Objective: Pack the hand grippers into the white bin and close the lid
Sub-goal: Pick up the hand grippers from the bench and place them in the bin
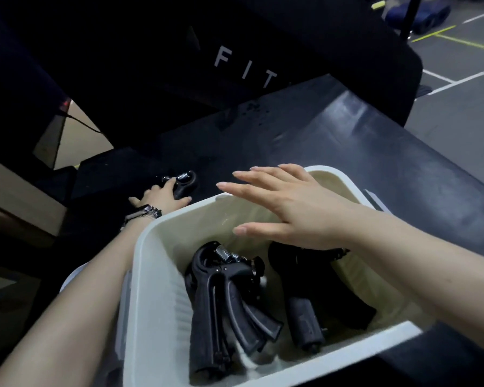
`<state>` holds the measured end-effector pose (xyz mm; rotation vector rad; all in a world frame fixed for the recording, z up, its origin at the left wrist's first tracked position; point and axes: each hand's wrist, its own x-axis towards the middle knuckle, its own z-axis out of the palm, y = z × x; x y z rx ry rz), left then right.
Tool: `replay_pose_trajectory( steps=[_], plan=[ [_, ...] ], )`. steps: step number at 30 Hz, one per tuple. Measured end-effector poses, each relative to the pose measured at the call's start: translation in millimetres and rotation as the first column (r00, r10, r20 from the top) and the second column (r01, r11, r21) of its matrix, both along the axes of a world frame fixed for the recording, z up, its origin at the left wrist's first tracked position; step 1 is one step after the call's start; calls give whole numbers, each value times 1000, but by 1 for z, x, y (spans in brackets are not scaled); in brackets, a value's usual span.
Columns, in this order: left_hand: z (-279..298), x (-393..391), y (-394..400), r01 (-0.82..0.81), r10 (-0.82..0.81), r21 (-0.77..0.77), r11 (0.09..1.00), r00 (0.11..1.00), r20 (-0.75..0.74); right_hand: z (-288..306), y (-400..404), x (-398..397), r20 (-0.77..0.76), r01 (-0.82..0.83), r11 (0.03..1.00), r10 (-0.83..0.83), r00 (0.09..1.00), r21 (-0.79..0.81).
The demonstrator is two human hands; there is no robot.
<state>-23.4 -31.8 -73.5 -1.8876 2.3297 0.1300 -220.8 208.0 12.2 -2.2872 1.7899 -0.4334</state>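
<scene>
My left hand reaches out across the dark bench top and lies on a black hand gripper, fingertips over its handle beside the exposed steel spring; whether those fingers have actually curled round it I cannot tell from here. A bracelet and watch band circle that wrist, which sits just beyond the bin's far left corner. My right hand hovers flat and empty over the white bin, fingers straight and spread, pointing left, palm down above the open mouth. Its forearm crosses the bin's right side and hides part of what lies underneath. Inside the bin, a cluster of black hand grippers rests against the left wall, springs uppermost, handles fanning toward the near rim; a second dark gripper lies to their right, its upper end covered by my hand. The bin stands open on the bench. A pale edge shows behind the bin's right corner, though I cannot say what it is. Beyond the bench rises a black panel bearing the white letters "FIT". At far right, grey floor carries white and yellow tape lines.
</scene>
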Motion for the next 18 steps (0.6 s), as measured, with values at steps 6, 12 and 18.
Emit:
replay_pose_trajectory(
  steps=[6,12,18],
  plan=[
    [-6,10,-12,9,-28,-93,996,979,-204,-1,-1,1,-3,12,1000,-12,1000,-4],
    [9,16,-11,114,-110,-5,994,947,-301,-3,-2,3,-5,17,1000,-17,1000,-20],
    [18,20,2,165,-198,-140,976,943,-269,-2,-2,2,8,27,999,-26,1000,-33]
  ],
)
